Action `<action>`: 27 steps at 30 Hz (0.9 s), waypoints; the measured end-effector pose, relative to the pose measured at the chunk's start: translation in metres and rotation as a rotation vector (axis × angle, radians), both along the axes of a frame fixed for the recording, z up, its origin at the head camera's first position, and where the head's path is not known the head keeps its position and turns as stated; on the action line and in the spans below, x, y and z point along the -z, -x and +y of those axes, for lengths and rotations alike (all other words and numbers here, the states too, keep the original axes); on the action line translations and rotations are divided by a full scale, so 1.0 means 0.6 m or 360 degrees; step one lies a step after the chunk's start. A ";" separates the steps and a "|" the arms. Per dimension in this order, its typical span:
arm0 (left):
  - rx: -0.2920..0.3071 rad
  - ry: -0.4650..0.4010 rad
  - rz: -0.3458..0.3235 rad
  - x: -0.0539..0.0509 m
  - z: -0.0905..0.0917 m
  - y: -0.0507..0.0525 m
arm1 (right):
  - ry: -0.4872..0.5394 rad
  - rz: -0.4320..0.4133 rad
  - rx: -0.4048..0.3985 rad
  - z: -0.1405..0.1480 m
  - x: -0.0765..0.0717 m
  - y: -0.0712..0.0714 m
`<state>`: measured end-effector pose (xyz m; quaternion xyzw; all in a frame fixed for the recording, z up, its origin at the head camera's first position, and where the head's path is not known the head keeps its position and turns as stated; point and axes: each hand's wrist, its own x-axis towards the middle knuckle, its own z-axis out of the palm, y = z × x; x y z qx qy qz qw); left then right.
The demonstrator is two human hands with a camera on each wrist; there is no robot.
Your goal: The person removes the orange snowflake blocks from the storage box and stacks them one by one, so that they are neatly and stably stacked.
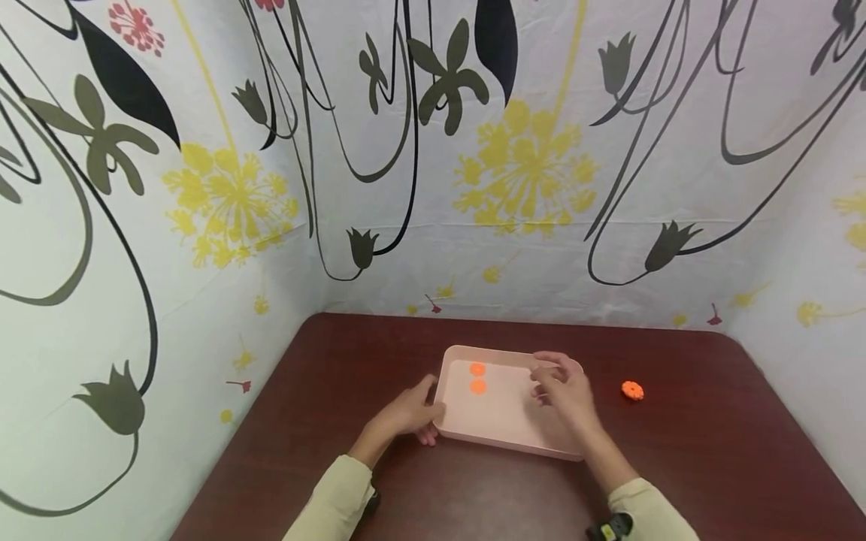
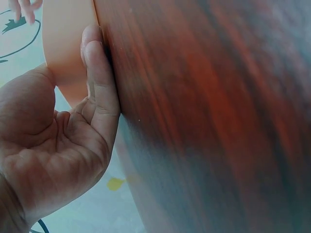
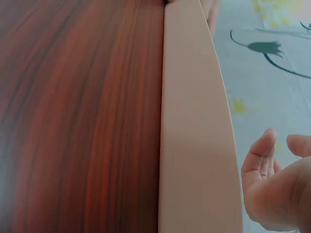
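Note:
A shallow pink rectangular tray (image 1: 504, 406) sits on the table in the head view. Two flat orange discs (image 1: 478, 386) lie inside it, near its left end, one behind the other. My left hand (image 1: 409, 409) grips the tray's left end, thumb over the rim and fingers along the outer wall; the left wrist view shows this hand (image 2: 63, 131) close against the tray wall (image 2: 70, 43). Over the tray's right part hovers my right hand (image 1: 568, 387), its fingers loosely bent. In the right wrist view the thumb and fingers of that hand (image 3: 277, 184) stand apart with nothing visible between them.
A small orange piece with a scalloped edge (image 1: 632, 390) lies on the dark red-brown table (image 1: 710, 443), right of the tray. Patterned cloth walls (image 1: 528, 293) rise along the table's back and sides.

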<state>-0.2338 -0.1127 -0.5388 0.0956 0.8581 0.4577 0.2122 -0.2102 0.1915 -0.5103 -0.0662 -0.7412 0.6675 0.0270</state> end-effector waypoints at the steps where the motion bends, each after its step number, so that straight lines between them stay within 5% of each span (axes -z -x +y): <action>1: -0.0001 0.0001 -0.0002 0.000 -0.001 0.000 | 0.0005 0.0010 -0.0020 -0.013 0.001 0.003; 15: 0.0014 0.0001 -0.0004 -0.001 -0.003 -0.002 | -0.0143 -0.0086 -0.0207 -0.102 0.049 0.031; 27: 0.0022 0.0026 0.0010 -0.001 -0.001 -0.001 | -0.0901 -0.0115 -0.0068 -0.136 0.060 0.039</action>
